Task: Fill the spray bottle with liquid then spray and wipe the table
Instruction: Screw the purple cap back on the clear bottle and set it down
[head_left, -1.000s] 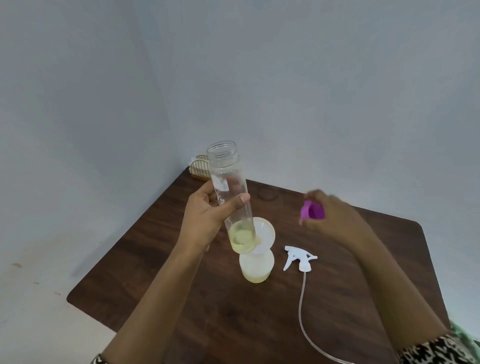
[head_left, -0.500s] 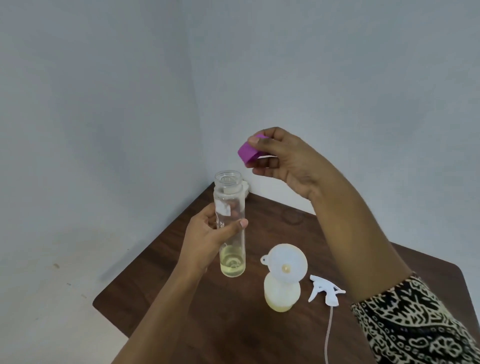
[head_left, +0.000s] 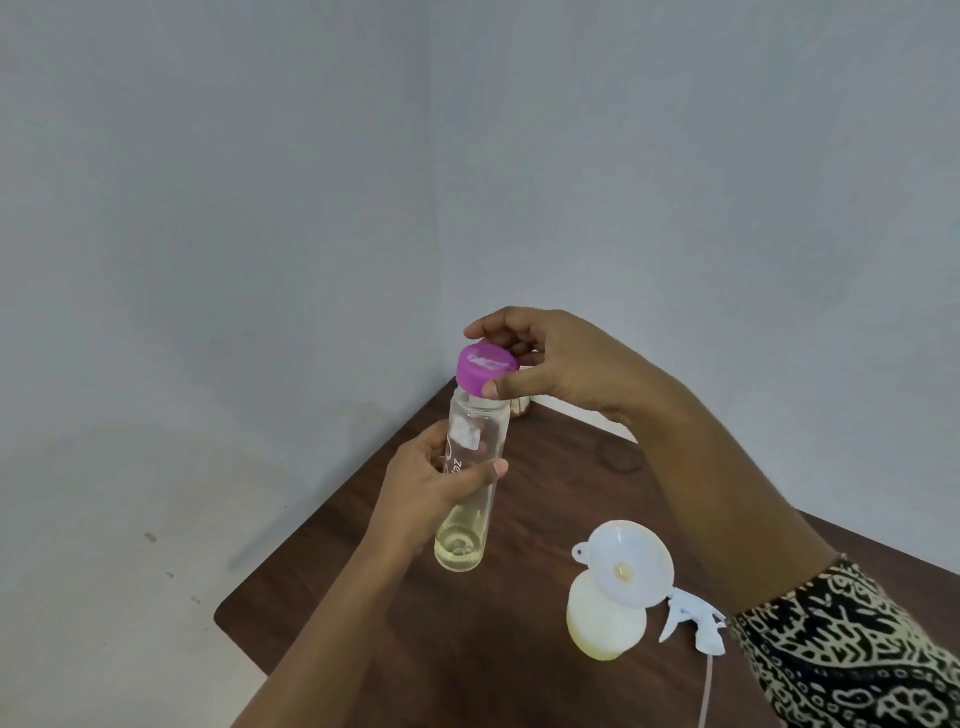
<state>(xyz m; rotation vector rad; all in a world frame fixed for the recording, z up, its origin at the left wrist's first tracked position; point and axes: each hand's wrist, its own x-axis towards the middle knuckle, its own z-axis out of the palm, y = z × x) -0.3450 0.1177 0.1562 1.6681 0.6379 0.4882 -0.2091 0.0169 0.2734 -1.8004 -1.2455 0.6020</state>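
Note:
My left hand (head_left: 431, 488) grips a tall clear bottle (head_left: 470, 493) above the dark wooden table (head_left: 519, 649); a little yellowish liquid sits at its bottom. A purple cap (head_left: 485, 369) rests on the bottle's mouth, pinched by my right hand (head_left: 556, 364) between thumb and fingers. The spray bottle (head_left: 605, 626), squat and pale with yellow liquid inside, stands on the table with a white funnel (head_left: 626, 566) in its neck. Its white trigger sprayer head (head_left: 693, 623) lies to the right, tube trailing toward me.
The table sits in a corner between two pale blue-grey walls. A small object (head_left: 521, 407) stands at the far corner, mostly hidden behind my right hand. My patterned sleeve (head_left: 852, 654) covers the table's right side.
My right hand brought the purple cap from the table up and down onto the bottle's mouth. My left hand moved the bottle away from the funnel and stood it upright.

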